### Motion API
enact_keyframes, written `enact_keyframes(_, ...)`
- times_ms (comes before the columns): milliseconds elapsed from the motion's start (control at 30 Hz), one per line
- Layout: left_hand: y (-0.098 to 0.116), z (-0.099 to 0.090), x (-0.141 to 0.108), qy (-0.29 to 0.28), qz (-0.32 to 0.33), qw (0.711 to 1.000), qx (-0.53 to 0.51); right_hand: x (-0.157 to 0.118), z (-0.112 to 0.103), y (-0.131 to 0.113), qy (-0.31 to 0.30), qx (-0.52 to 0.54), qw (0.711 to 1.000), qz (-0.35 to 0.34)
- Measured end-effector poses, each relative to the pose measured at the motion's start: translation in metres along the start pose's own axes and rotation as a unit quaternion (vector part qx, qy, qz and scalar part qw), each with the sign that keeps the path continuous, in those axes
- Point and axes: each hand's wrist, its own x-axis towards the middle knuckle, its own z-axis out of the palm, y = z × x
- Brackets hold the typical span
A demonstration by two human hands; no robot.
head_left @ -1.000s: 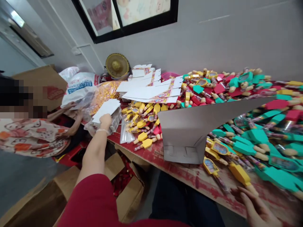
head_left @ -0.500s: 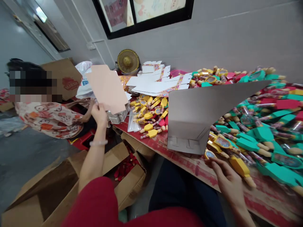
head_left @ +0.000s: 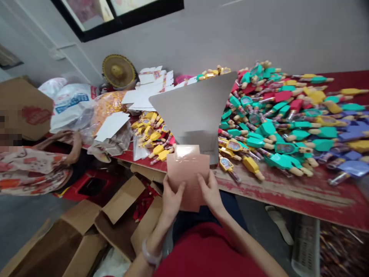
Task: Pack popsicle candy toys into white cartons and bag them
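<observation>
Both hands grip a flat pinkish cardboard piece (head_left: 188, 173) with tabs, held upright over my lap. My left hand (head_left: 173, 196) is closed on its left edge, thumb on the near face. On the right edge my right hand (head_left: 211, 192) pinches it the same way. Just behind it stands a grey open box or display (head_left: 196, 111) on the red table. Yellow toys (head_left: 152, 132) lie to its left, and a pile of green, red and yellow toys (head_left: 268, 130) spreads to its right.
Flat white printed cartons (head_left: 150, 90) and a stack of cards (head_left: 113, 129) sit at the left. A co-worker's hand (head_left: 75, 146) shows beyond them. Open cardboard boxes (head_left: 115, 215) stand on the floor, and a basket (head_left: 307, 246) is under the table at the right.
The cardboard piece has come from the left to in front of me. My right hand has left the small yellow toy and now grips the piece too. The view has turned right.
</observation>
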Motion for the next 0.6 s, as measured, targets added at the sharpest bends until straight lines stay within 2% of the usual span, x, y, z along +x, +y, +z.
enact_keyframes(100, 0.018, 0.023, 0.005, -0.129, -0.031, 0.991, -0.035, 0.005, -0.018, 0.001, 0.038, 0.003, 0.999, 0.011)
enact_keyframes(133, 0.022, 0.030, 0.002, -0.171, -0.045, 0.983, -0.054, 0.009, -0.023, -0.001, 0.031, 0.025, 0.999, 0.026)
enact_keyframes(200, 0.026, 0.041, -0.005, -0.218, -0.077, 0.970, -0.079, 0.016, -0.032, -0.006, -0.014, 0.100, 0.991, 0.084)
enact_keyframes(267, 0.027, 0.050, -0.010, -0.241, -0.115, 0.959, -0.093, 0.021, -0.036, -0.009, -0.065, 0.184, 0.968, 0.157)
enact_keyframes(333, 0.028, 0.056, -0.011, -0.255, -0.150, 0.949, -0.109, 0.022, -0.037, -0.009, -0.084, 0.237, 0.946, 0.205)
enact_keyframes(433, 0.028, 0.062, -0.007, -0.259, -0.178, 0.941, -0.126, 0.022, -0.038, -0.006, -0.066, 0.265, 0.935, 0.224)
enact_keyframes(600, 0.028, 0.070, -0.001, -0.269, -0.182, 0.937, -0.126, 0.028, -0.042, 0.003, -0.048, 0.278, 0.930, 0.235)
